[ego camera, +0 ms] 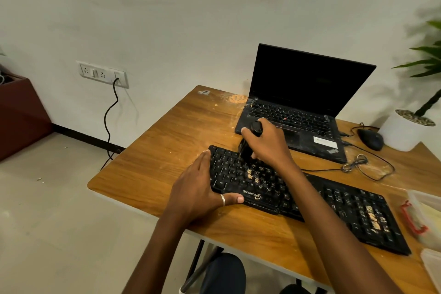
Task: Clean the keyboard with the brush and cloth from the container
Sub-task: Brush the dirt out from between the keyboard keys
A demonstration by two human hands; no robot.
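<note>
Where the brush met the keys: on the upper left rows of the keyboard [334,203], the black bristles of the brush [245,150] stood down on the keys, just above a patch of pale crumbs [253,173].
Right hand [267,143]: it gripped the brush from above, fingers and thumb curled round the dark handle, whose rounded top stuck out beside the forefinger.
Left hand [198,188]: it lay flat at the keyboard's left end, fingers straight and close together along that end, the ringed thumb pressed along the front edge.
Keyboard: black, it lay at a slant across the near part of the table [167,150], with a second patch of crumbs on its right-hand keys.
Container [427,212]: clear plastic with a red clip, it sat near the table's right edge, just past the keyboard's right end; something pale yellow lay inside, but whether that was the cloth could not be told.
Laptop [310,83]: it stood open with a dark screen behind the keyboard, crumbs scattered by its left hinge.
Mouse [370,138]: black, it sat right of the laptop, beside a white plant pot [401,131].
</note>
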